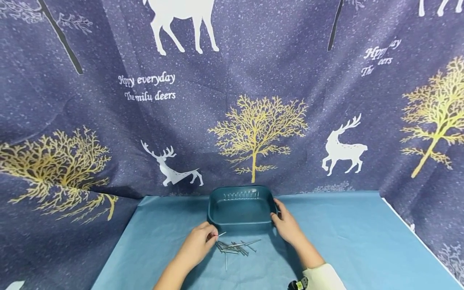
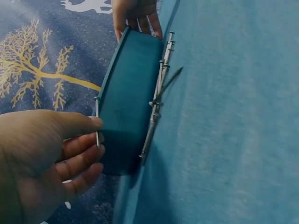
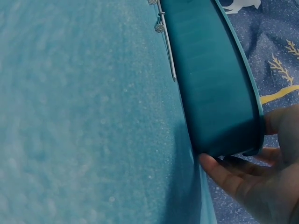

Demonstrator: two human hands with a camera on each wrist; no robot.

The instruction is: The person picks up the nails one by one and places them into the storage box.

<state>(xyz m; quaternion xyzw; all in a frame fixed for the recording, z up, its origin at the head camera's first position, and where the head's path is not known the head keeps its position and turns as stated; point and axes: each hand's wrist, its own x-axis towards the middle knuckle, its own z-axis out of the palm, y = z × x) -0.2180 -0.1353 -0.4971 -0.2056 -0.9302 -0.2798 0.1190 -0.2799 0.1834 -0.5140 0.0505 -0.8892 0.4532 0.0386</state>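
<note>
Between thumb and fingertips, my left hand (image 1: 197, 245) pinches a single nail (image 2: 97, 109), its head up and point down in the left wrist view. The nail is just off the near left corner of a dark teal plastic basin (image 1: 243, 224). At the basin's right end, my right hand (image 1: 288, 227) grips the side, one digit up by the rim and another low at the bottom edge (image 3: 210, 161). A loose pile of nails (image 1: 233, 249) lies on the cloth right in front of the basin, several crossing each other.
A light blue cloth (image 1: 337, 233) covers the table. Behind the basin hangs a dark blue curtain (image 1: 232, 141) printed with deer and gold trees. A black item with a small metal plug (image 1: 298, 284) shows beside the right sleeve (image 1: 324, 278).
</note>
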